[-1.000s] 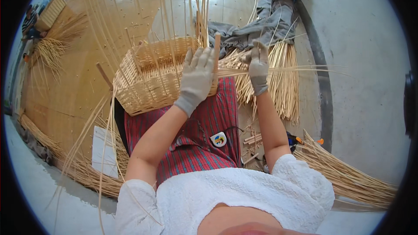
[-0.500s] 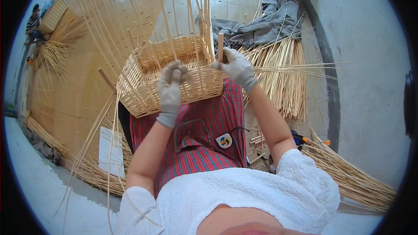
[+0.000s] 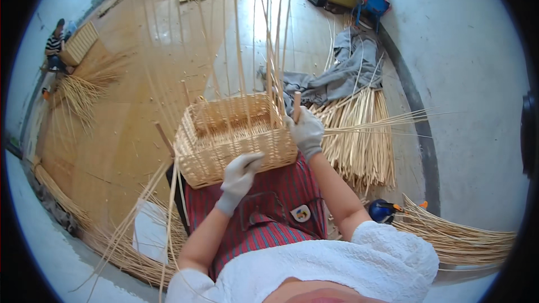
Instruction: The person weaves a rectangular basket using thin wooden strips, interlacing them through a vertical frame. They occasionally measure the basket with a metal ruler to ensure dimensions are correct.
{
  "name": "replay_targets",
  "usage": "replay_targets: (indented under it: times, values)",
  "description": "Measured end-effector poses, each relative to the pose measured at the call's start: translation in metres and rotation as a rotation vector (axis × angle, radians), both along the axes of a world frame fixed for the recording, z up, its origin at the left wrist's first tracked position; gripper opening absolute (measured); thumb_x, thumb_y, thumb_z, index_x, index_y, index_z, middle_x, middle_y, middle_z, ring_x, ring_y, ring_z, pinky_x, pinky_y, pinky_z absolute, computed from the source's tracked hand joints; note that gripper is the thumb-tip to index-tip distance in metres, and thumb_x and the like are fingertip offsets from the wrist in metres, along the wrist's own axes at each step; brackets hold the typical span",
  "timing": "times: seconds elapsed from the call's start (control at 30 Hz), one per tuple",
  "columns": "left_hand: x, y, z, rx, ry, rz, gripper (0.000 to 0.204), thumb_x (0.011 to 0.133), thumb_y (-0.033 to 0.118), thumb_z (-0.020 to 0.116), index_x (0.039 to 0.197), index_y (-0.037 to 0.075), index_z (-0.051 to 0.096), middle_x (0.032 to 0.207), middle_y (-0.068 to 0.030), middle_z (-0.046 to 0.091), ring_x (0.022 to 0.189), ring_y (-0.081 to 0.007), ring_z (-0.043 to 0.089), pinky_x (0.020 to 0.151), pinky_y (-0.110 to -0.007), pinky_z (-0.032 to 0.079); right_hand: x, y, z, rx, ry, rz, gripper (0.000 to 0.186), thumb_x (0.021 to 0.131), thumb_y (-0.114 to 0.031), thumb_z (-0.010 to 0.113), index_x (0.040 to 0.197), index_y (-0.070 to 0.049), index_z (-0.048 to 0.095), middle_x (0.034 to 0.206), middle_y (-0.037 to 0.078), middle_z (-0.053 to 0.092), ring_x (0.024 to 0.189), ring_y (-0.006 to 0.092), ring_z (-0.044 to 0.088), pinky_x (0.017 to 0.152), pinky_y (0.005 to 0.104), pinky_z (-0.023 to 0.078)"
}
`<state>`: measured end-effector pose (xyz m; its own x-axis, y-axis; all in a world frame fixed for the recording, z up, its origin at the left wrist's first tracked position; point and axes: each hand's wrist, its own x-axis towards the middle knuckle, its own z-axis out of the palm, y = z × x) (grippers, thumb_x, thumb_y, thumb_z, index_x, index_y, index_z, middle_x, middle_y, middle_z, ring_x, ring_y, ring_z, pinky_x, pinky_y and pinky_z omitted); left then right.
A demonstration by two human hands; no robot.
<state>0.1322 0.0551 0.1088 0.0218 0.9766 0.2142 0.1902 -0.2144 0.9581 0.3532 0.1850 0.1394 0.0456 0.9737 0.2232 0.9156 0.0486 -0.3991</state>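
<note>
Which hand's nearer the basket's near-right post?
Right. The right hand is at the post; the left hand is apart, lower left in view, by the basket's near wall.

No text or number is legible. One white badge (image 3: pixel 301 213) bearing a multicoloured emblem is located on the red striped apron (image 3: pixel 261 235); its details are too small to read.

The gloved left hand (image 3: pixel 238 176) is being held half-curled, just below the frame's centre. The gloved right hand (image 3: pixel 306 131) is being held higher, right of centre, also curled. The left forearm (image 3: pixel 206 237) and right forearm (image 3: pixel 339 193) are being slanted inward.
</note>
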Motion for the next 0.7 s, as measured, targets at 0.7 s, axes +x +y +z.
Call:
replay_targets:
  times: [0.7]
  values:
    - [-0.231, -0.043, -0.003, -0.195, -0.328, 0.125, 0.05, 0.092, 0.012, 0.077, 0.138, 0.003, 0.058, 0.11, -0.005, 0.067, 0.1, -0.0122, 0.063, 0.086, -0.027, 0.055, -0.249, -0.183, 0.055, 0.178, 0.029, 1.222, 0.019, 0.087, -0.033, 0.07, 0.094, -0.016, 0.064, 0.083, 0.007, 0.062, 0.076, 0.0297, 0.066, 0.066, 0.044, 0.053]
